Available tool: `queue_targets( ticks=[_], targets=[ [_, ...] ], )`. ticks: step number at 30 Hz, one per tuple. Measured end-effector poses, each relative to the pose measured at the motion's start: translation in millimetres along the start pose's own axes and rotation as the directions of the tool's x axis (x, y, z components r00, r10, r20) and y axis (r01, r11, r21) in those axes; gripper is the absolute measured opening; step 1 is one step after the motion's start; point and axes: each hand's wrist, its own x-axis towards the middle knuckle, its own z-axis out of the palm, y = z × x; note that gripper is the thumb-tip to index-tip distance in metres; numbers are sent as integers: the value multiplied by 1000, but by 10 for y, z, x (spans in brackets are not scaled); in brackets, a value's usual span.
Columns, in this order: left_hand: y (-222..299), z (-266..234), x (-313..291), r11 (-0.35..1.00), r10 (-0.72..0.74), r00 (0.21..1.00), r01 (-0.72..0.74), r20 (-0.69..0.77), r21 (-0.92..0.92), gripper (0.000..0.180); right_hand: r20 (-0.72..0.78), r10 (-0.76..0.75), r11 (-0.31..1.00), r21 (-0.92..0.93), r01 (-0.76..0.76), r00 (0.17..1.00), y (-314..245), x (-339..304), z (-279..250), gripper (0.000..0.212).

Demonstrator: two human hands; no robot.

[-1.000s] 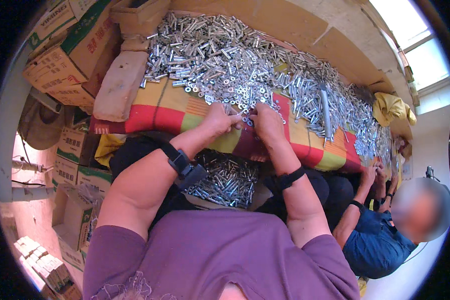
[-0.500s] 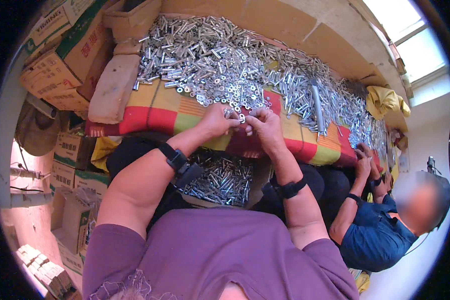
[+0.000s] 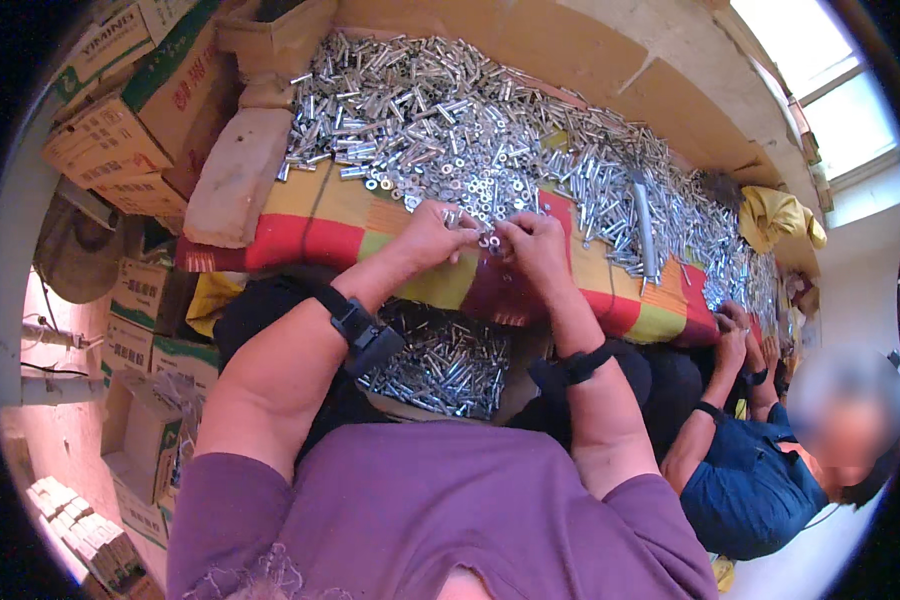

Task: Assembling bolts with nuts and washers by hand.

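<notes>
My left hand point(image 3: 438, 236) is closed over the near edge of a checked cloth point(image 3: 310, 222), with small shiny metal parts showing at its fingers; their exact kind is unclear. Close beside it, my right hand point(image 3: 538, 246) has thumb and fingers pinched together, and what they hold is too small to make out. A couple of metal washers point(image 3: 489, 241) show between the two sets of fingertips. Just beyond lies a heap of loose washers point(image 3: 470, 187), backed by a wide pile of metal sleeves and bolts point(image 3: 400, 95).
Below the cloth, a carton holds more bolts point(image 3: 445, 365). A pale block point(image 3: 238, 178) and stacked cardboard boxes point(image 3: 135, 135) stand at left. A grey bar point(image 3: 644, 228) lies on the pile. At right, a co-worker in a blue shirt point(image 3: 745, 490) handles parts; a yellow cloth point(image 3: 775, 218) lies beyond.
The whole view has shifted slightly. My hands stay over the cloth's near edge, with small finger movements and the fingertips a little closer together. The co-worker's head has tilted.
</notes>
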Motion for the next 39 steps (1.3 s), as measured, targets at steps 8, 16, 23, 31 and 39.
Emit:
queue_targets(
  ticks=[8, 16, 23, 31, 39],
  targets=[
    [-100, 122, 113, 995, -89, 993, 93, -79, 44, 9, 91, -551, 99, -980, 173, 830, 91, 174, 17, 17],
    [132, 110, 7, 994, -111, 978, 108, -176, -25, 8, -208, -393, 806, -548, 226, 896, 309, 128, -194, 11],
    [141, 207, -12, 998, -60, 993, 58, -106, -26, 7, -138, -208, 974, 57, 218, 968, -3, -173, 46, 6],
    [164, 182, 49, 852, -335, 923, 383, 190, -357, 8, -65, -644, 734, -334, 592, 762, 45, -259, -57, 18],
    [215, 98, 50, 895, -333, 928, 367, 168, -254, 8, -104, -245, 970, -22, 244, 964, 13, -221, 20, 14]
  ],
)
